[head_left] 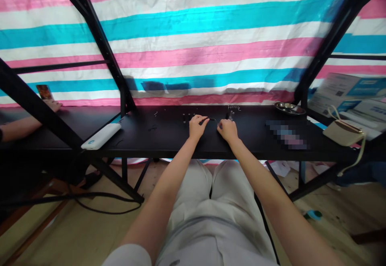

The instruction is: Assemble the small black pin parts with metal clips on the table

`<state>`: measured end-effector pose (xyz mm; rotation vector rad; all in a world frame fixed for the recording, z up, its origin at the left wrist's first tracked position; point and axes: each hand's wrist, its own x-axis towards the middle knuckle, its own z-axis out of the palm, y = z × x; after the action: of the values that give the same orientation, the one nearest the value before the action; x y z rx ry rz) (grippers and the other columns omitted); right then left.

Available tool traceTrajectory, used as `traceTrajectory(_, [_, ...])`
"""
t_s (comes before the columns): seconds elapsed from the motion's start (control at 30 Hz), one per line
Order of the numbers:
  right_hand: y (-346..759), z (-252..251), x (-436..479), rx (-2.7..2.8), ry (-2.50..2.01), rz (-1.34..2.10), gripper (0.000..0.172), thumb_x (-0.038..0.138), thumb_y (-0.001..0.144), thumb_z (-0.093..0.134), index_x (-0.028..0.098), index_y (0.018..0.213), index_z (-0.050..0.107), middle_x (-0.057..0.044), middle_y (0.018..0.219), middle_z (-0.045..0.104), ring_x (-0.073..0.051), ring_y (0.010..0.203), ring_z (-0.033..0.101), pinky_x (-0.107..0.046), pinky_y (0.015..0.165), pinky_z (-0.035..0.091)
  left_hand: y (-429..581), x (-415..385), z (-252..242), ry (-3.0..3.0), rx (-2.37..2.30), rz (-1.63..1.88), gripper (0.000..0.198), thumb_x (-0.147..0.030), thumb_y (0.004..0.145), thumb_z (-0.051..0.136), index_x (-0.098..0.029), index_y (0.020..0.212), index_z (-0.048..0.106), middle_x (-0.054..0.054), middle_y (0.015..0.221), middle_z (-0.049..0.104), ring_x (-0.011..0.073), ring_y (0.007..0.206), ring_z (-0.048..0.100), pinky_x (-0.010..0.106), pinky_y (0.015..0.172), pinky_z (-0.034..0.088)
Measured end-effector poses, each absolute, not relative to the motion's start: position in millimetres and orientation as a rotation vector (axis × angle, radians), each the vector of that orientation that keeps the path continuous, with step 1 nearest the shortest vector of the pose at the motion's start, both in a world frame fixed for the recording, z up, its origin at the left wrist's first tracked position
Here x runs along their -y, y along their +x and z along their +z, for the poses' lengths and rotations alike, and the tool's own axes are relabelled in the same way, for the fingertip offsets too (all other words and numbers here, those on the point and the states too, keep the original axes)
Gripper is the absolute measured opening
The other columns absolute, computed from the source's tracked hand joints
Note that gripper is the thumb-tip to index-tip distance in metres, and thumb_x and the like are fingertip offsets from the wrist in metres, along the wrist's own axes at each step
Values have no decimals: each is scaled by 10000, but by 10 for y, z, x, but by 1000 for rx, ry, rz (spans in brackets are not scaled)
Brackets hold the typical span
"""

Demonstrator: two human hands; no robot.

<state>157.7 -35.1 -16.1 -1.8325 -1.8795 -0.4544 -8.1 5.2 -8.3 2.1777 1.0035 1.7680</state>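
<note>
Over the black table (157,135), my left hand (198,126) pinches a thin, dark, pen-like stick (212,119) that points toward the right. My right hand (228,130) rests just to the right, its fingers curled together; what they hold, if anything, is too small to make out. Behind the right hand stand small dark pieces with grey ends (232,115), close to its knuckles. More short dark pieces (184,118) are lined up beside the left hand. A row of tiny pale bits (234,107) lies at the table's back edge.
A white power-bank-like box (101,136) lies left, a shiny metal dish (290,108) back right. Right of my hands are a blurred-out flat item (286,135) and a beige pouch (343,132). Black frame posts (104,44) flank the table. Another person's arm (25,126) is far left.
</note>
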Motion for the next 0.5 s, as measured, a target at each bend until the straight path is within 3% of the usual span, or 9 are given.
traceTrajectory(0.33, [1557,-130,387,1908,-1812,-482,116,231,829,474,170,801,568,-76,828,627,-191,808,507,-303,677,242,-84,-41,-80,2196,-1045,1758,165,-310,812,624,-193,891,710,36,808,635,129,725,568,272,721,476])
traceTrajectory(0.5, [1537,-97,420,1937,-1824,-454,115,223,826,468,169,825,569,-92,875,632,-209,849,503,-308,706,253,-89,-17,-87,2326,-1062,1626,279,-281,846,567,-197,1099,652,36,855,640,139,755,571,289,767,479])
